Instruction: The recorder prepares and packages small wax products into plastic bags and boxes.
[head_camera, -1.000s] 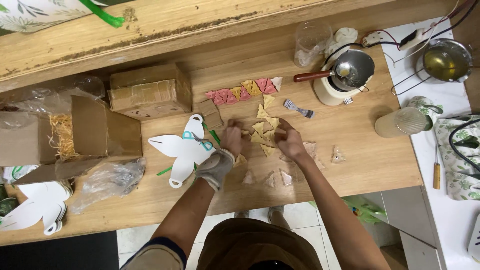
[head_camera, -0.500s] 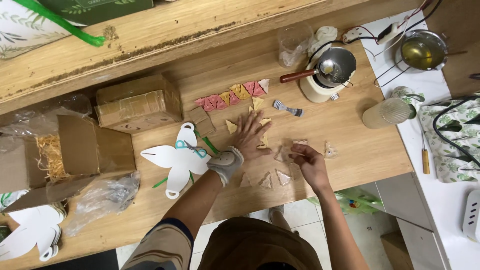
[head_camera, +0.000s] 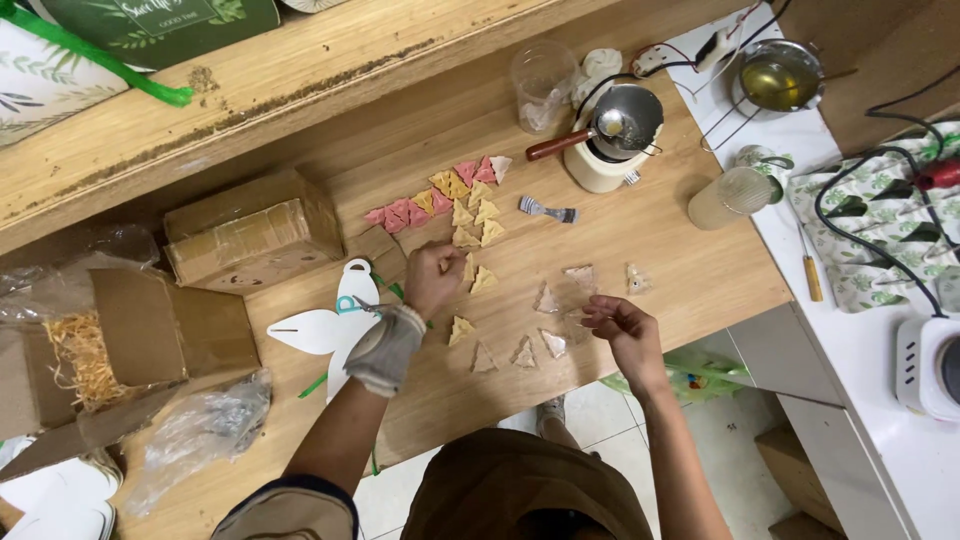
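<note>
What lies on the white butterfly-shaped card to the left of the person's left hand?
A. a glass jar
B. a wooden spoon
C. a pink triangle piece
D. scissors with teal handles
D: scissors with teal handles rest on the white card, just beside the left hand.

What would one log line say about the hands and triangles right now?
left hand: on yellow triangle pieces | right hand: beside clear-wrapped triangles | pink and yellow row: untouched | scissors: on white cutout

A craft workshop: wooden workbench (head_camera: 640, 260), melting pot (head_camera: 612, 140) (with ladle), cardboard boxes (head_camera: 250, 230).
</note>
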